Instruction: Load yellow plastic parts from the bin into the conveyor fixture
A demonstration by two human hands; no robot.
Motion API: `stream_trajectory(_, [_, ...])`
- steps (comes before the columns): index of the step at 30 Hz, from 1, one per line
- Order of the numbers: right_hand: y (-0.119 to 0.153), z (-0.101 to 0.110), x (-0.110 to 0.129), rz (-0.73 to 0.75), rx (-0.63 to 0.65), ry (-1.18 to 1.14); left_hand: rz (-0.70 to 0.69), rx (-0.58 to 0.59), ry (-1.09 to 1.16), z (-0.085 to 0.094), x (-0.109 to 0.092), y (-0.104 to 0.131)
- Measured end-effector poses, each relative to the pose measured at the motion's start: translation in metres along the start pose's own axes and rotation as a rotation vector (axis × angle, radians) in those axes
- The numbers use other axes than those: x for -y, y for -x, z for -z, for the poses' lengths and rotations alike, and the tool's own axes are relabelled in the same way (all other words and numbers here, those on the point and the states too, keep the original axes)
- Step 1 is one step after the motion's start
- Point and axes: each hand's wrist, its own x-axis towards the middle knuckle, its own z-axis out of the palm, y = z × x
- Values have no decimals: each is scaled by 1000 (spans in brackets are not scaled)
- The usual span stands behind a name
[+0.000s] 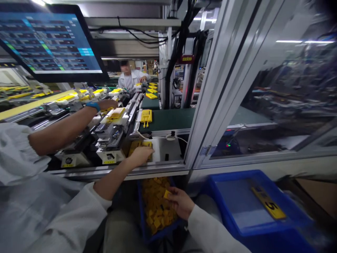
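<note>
My left hand (140, 155) is at the front edge of the machine bench, fingers bent over a yellow plastic part (146, 144) and closed on it; the grip underneath is partly hidden. Beside it lies another flat yellow part (134, 147). Lower down, my right hand (181, 202) pinches a small square yellow piece (166, 194) between thumb and fingers. Under that hand stands a blue bin (142, 219) filled with small yellow pieces (156, 214).
A co-worker's arm with a blue wristband (92, 105) reaches across the fixtures (109, 135) on the left. A yellow part (146, 116) lies on the green conveyor (171, 119). An aluminium post (218, 77) rises at right, above a blue tray (237, 225). Another person (129, 80) works further back.
</note>
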Motion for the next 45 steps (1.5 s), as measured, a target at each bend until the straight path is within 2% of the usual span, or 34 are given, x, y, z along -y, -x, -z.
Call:
stream_trajectory(2, [1,-9,16,64,22,-5,-203,57,-115,14,-16,-19])
stream_trajectory(4, [3,-22,31,106,40,25,-251,3,-267,32,-27,-46])
stream_trajectory(6, [7,-35,43,135,51,91,-49,-93,-382,51,-27,-75])
stream_trajectory(7, [10,-41,47,151,51,127,89,-82,-406,59,-24,-88])
stream_trajectory(9, [18,-49,51,201,62,173,275,41,-403,70,-14,-108])
stream_trajectory(10, [21,-51,52,230,74,176,305,114,-396,71,-9,-113])
stream_trajectory(12, [28,-52,52,284,95,155,251,189,-406,68,-4,-114])
stream_trajectory(14, [30,-50,54,320,61,131,94,130,-446,57,-6,-103])
stream_trajectory(17, [28,-47,59,370,-72,95,-169,-94,-407,32,-23,-73])
stream_trajectory(19, [26,-46,64,430,-123,39,-268,-282,-268,17,-39,-48])
stream_trajectory(21, [25,-45,71,496,-132,-17,-305,-460,-66,5,-58,-23])
stream_trajectory(23, [25,-43,78,585,-133,-29,-219,-646,180,-5,-75,1])
stream_trajectory(25, [28,-41,85,714,-149,53,41,-784,471,-16,-87,26])
stream_trajectory(26, [30,-39,88,789,-162,141,196,-794,630,-22,-91,38])
stream_trajectory(27, [32,-39,91,860,-174,260,344,-756,784,-29,-92,50])
stream_trajectory(28, [35,-38,94,920,-182,398,464,-667,918,-36,-92,61])
stream_trajectory(30, [39,-39,99,1000,-159,694,604,-423,1097,-49,-90,83])
stream_trajectory(32, [42,-42,103,1042,-61,950,649,-211,1152,-56,-88,100])
stream_trajectory(34, [44,-48,105,1057,99,1146,626,-69,1150,-57,-86,112])
stream_trajectory(36, [44,-53,104,1048,250,1268,588,4,1157,-54,-85,120])
stream_trajectory(38, [44,-58,100,1031,325,1331,556,41,1182,-50,-84,124])
stream_trajectory(45, [43,-60,95,1021,316,1379,559,62,1134,-46,-75,131])
